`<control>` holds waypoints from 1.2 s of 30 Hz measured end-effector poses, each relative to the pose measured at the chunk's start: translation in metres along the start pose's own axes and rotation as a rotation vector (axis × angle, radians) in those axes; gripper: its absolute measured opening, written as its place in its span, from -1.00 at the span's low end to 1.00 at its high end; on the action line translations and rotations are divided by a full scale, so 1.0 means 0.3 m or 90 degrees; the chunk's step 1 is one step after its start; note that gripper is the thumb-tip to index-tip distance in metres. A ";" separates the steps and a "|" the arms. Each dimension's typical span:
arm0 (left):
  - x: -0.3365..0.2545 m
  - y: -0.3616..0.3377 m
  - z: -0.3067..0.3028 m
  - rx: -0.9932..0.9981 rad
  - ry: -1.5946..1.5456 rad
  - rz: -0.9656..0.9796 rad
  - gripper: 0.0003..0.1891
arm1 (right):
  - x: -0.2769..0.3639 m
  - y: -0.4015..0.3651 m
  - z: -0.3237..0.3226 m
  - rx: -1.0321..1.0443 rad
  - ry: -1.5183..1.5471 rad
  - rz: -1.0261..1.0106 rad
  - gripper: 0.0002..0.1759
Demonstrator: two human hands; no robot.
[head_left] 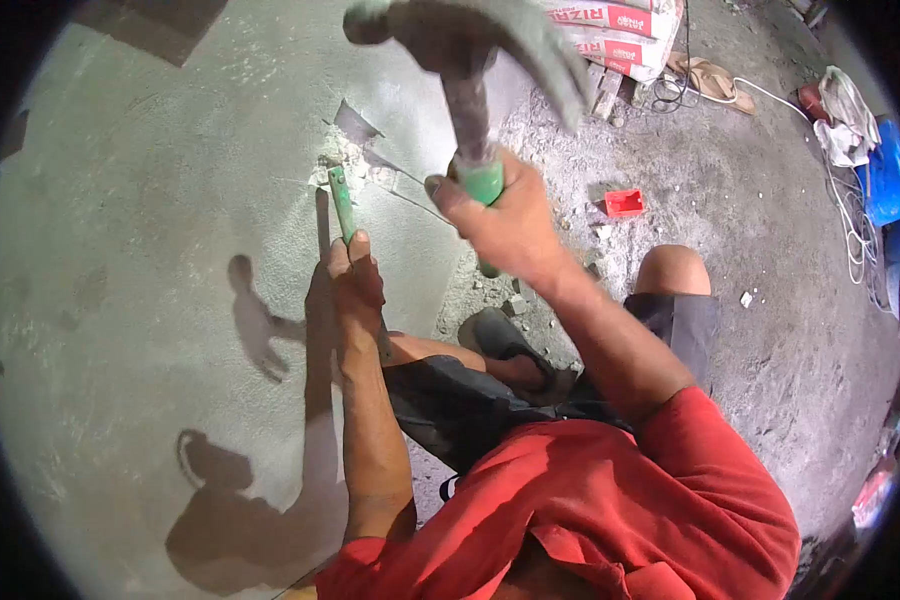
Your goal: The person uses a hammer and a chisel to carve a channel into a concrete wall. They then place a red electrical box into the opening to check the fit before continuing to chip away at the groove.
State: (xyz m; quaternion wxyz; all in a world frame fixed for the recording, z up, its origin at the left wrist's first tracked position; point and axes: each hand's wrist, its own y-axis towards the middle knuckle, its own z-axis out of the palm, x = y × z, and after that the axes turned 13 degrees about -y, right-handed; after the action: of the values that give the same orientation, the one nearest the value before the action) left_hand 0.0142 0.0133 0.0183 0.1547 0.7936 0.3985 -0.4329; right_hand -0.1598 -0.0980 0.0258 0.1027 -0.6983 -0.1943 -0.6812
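Observation:
My right hand (510, 220) is wrapped round the green grip of a claw hammer (467, 110), its head raised in front of the grey wall and slightly blurred. In my left hand (355, 280) is a narrow green chisel (343, 205), thumb and fingers closed on its lower part. The chisel's far end lies at a rough, chipped patch (348, 155) in the wall (150, 300), where pale broken material shows. A dark line runs from this patch down toward the right hand.
On the rubble-strewn floor (790, 330) lies a small red box (624, 203). Printed sacks (620, 35) are stacked at the top. A sandal (715, 80), a white cable (840, 190) and a blue container (888, 175) are at the right.

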 end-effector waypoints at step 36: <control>-0.255 0.103 -0.235 0.065 0.358 0.104 -0.58 | -0.127 0.040 -0.141 0.135 -0.168 -0.016 -0.37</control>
State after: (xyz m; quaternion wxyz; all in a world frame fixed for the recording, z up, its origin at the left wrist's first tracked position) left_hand 0.0543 -0.0029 0.1180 0.0328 0.9187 0.3381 -0.2017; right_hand -0.1933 -0.1311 -0.0083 0.1407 -0.7646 -0.2857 -0.5604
